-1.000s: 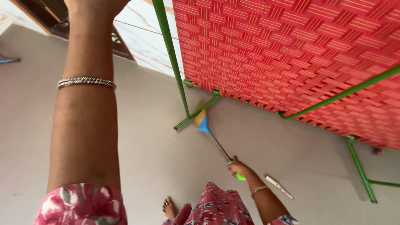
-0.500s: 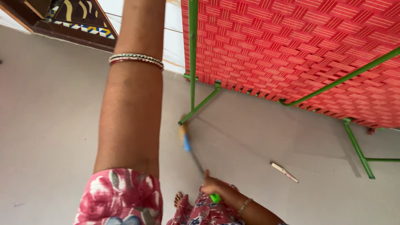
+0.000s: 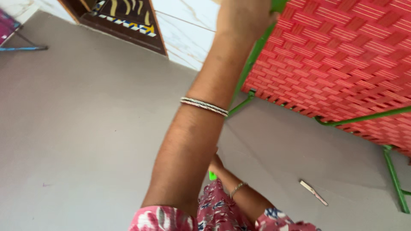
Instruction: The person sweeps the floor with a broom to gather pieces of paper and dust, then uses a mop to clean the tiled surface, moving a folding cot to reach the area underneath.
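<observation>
My left hand (image 3: 245,16) is raised at the top of the view and grips the green metal frame (image 3: 252,55) of a red woven cot (image 3: 342,55), which is tilted up off the floor. My left forearm, with thin bangles, crosses the middle of the picture. My right hand (image 3: 215,164) is low and mostly hidden behind that forearm. It holds a broom, of which only the green handle end (image 3: 212,175) shows. The broom's head is hidden.
The floor (image 3: 85,128) is grey. A small flat pale stick (image 3: 313,192) lies on it under the cot. Green cot legs (image 3: 394,175) stand at the right. A dark door with a patterned panel (image 3: 124,19) and a blue-framed object (image 3: 17,40) are at the back left.
My right hand has drawn the broom back toward my body, and its head has gone behind my left arm. My left arm, still up at the cot frame, now sits further right in view.
</observation>
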